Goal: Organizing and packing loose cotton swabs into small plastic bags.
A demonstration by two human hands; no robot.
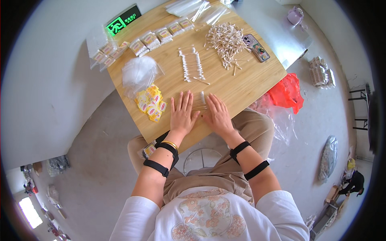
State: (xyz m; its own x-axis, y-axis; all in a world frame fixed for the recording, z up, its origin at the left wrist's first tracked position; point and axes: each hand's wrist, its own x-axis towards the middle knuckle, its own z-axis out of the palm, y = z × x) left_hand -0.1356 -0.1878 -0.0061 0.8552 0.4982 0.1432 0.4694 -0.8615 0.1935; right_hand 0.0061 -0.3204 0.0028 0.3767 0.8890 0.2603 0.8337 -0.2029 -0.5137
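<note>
My left hand (183, 114) and my right hand (218, 115) lie palm down near the table's front edge, fingers stretched out. Between them is a small batch of cotton swabs (199, 101) side by side, with my fingers at both its ends. Beyond it a longer row of cotton swabs (191, 65) is laid out, and a few stray swabs lie at its near end. A large loose heap of cotton swabs (226, 41) sits at the far right. Left of my left hand are yellow printed cards (151, 103) in a pile and a stack of clear plastic bags (138, 72).
Along the wooden table's (246, 89) far left edge stand several filled packs (150, 40). Clear plastic sleeves (189, 7) lie at the back. A phone (256, 48) rests beside the heap. A red plastic bag (286, 92) is by the right edge. Far right, a person (355, 183) bends over.
</note>
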